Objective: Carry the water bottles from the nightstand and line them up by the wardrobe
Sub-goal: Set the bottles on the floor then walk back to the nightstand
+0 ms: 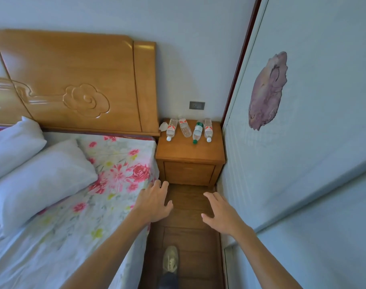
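Two empty hands hover above the floor between bed and wardrobe, left hand and right hand loosely spread, gripping nothing; beyond, four water bottles lie sideways atop the nightstand.

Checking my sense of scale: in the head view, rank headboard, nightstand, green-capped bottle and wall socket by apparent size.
Largest to smallest:
1. headboard
2. nightstand
3. green-capped bottle and wall socket look about alike, so unranked.
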{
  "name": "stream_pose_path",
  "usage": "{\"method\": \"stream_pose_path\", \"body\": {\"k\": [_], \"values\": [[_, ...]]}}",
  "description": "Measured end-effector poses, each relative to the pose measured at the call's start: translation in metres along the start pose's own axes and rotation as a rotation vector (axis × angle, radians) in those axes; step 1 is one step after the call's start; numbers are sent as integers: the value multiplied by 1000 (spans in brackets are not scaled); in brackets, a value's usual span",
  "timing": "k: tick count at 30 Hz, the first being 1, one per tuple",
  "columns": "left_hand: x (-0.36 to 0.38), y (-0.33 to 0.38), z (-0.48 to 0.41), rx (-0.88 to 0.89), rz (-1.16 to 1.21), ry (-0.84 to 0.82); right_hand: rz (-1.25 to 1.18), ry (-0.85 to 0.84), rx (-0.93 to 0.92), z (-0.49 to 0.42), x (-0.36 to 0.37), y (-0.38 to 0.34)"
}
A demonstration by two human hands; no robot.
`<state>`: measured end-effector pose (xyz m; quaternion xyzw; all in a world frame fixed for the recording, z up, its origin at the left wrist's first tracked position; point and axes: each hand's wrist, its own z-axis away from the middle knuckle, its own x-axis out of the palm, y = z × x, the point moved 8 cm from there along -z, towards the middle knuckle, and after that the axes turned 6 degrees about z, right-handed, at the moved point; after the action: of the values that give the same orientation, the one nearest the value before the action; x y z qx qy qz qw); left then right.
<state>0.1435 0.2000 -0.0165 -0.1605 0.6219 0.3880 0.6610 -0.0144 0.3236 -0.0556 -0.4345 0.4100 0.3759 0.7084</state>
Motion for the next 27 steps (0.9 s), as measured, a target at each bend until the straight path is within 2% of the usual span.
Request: {"method": "stream_pose_path", "body": {"k": [12, 19, 27], "values": [[-25, -38, -140, 60, -42, -58, -31, 24, 74, -122, -52, 11], [-28, -50, -197, 95, -26, -117, -52, 18, 130, -164, -66, 24], [-30, -54, -266, 61, -6, -146, -46, -7, 110, -234, -88, 51]]}}
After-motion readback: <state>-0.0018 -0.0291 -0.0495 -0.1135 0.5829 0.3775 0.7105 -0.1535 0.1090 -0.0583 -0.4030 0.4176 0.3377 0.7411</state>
